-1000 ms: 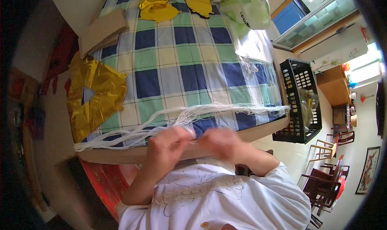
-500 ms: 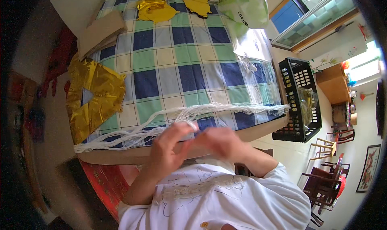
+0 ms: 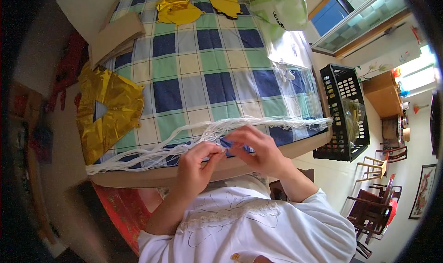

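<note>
A long bundle of white string (image 3: 249, 121) lies across the near side of a checked cloth (image 3: 184, 69), spreading into loose strands toward the left. My left hand (image 3: 198, 165) is just in front of it, thumb and forefinger pinched on a small whitish bit that looks like string. Close by on the right, my right hand (image 3: 259, 151) has its fingers apart and curved toward that pinch, over the near edge of the bundle. No object shows clearly in the right hand, though its fingertips partly overlap the strands behind.
Gold foil pieces (image 3: 113, 108) lie at the left, beside flat cardboard (image 3: 117, 39). More gold shapes (image 3: 180, 11) are at the far side, next to a green-and-white plastic bag (image 3: 279, 9). A black crate (image 3: 341, 110) stands off the right edge. Wooden chairs (image 3: 369, 207) stand farther right.
My right hand, blurred before, has moved up slightly and its fingers have spread. The left hand has shifted a little to the right, still pinching. The string bundle lies in the same place.
</note>
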`<action>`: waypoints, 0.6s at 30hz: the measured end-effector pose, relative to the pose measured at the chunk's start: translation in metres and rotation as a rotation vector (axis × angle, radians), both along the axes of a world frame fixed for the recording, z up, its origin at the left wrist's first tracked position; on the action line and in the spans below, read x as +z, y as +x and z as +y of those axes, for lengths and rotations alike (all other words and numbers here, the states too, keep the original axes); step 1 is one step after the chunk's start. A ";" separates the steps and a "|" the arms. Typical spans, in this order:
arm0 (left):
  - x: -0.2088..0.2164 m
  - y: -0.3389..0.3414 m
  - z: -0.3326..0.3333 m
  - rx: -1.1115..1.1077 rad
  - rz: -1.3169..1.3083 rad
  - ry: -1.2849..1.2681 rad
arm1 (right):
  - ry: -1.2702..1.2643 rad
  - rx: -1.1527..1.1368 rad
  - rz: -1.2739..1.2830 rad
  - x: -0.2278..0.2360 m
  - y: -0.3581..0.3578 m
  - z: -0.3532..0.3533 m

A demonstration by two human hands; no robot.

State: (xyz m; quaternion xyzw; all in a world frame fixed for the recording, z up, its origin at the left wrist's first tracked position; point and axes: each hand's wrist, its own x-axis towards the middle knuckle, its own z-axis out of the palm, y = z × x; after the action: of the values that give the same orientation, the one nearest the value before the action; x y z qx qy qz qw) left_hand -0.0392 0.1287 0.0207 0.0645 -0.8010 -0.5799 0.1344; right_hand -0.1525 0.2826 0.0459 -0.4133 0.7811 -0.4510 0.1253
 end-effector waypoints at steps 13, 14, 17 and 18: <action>-0.015 0.001 0.001 0.043 -0.212 0.643 | 0.047 0.402 0.128 -0.015 -0.010 0.009; -0.015 0.000 -0.001 0.045 -0.212 0.643 | 0.054 0.395 0.149 -0.013 -0.010 0.010; -0.020 -0.009 -0.017 0.211 -0.017 0.572 | -0.047 0.451 0.141 -0.014 -0.010 0.015; -0.022 -0.011 -0.018 0.213 -0.016 0.573 | -0.047 0.453 0.142 -0.013 -0.009 0.014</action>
State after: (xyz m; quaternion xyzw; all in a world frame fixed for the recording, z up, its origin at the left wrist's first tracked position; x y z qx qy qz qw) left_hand -0.0506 0.1112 -0.0018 0.1879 -0.5945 -0.7643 0.1644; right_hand -0.1612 0.2968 0.0330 -0.6115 0.6645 -0.3992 0.1587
